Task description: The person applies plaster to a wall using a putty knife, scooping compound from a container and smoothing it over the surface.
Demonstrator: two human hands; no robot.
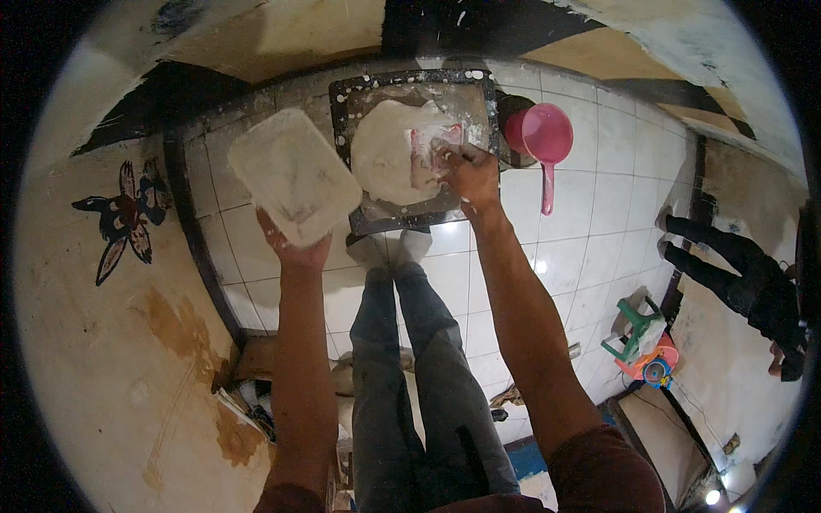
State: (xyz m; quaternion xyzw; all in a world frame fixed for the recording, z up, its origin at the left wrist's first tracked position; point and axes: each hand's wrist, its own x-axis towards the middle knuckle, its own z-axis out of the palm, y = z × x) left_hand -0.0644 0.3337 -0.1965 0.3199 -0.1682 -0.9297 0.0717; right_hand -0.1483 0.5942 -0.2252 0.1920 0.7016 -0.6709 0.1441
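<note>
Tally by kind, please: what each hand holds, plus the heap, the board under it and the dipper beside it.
Pale rectangular tub, in the left hand: 1
Red-and-white flat piece, in the right hand: 1
Pale heap: 1
Dark-edged board: 1
Pink dipper: 1
Total: 5

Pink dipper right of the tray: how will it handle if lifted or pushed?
The pink dipper looks like smooth moulded plastic, so probably light and fairly stiff. Its long handle juts from one side of the wide cup, so a push there would likely swing or tip it.
</note>
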